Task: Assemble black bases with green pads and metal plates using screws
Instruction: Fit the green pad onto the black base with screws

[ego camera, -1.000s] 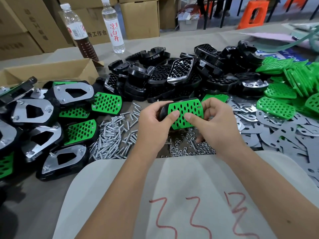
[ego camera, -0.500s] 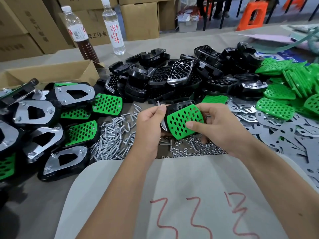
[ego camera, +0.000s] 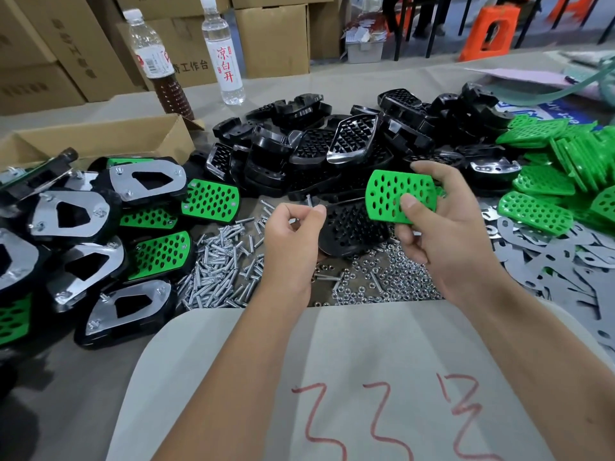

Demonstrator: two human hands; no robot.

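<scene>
Green pad [ego camera: 401, 200], pinched in the right hand [ego camera: 449, 234], is held tilted above a black base [ego camera: 349, 231] lying among loose screws [ego camera: 226, 261]. Left hand [ego camera: 293, 241], just beside, pinches one screw [ego camera: 309, 201] upright.

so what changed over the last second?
The green pad came off the black base: the right hand lifted it up and right, and the base now lies below it on the table. The left hand let go of the part and now pinches a screw. The piles are unmoved.
</scene>
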